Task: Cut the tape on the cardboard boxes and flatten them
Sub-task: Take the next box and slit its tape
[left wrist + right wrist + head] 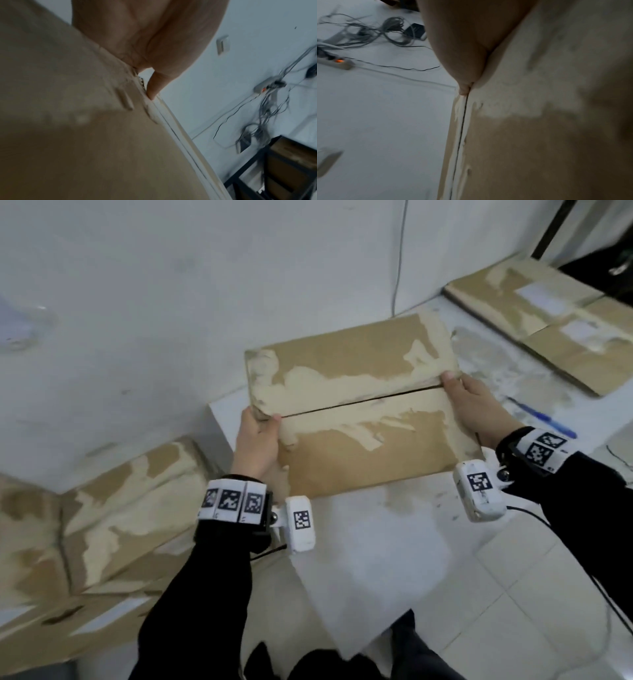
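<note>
A brown cardboard box with torn, pale tape scars lies on the white table. A dark open seam runs across its top between the two flaps. My left hand grips the box's left end, thumb on top at the seam and fingers hidden behind the side. My right hand grips the right end the same way, thumb tip at the seam's other end. The left wrist view shows the left hand's thumb pressed at the box edge. In the right wrist view the right hand lies against the box.
Flattened boxes lie at the table's back right. A blue pen-like tool sits just right of my right hand. More boxes are stacked low on the left. A power strip and loose cables lie on the floor.
</note>
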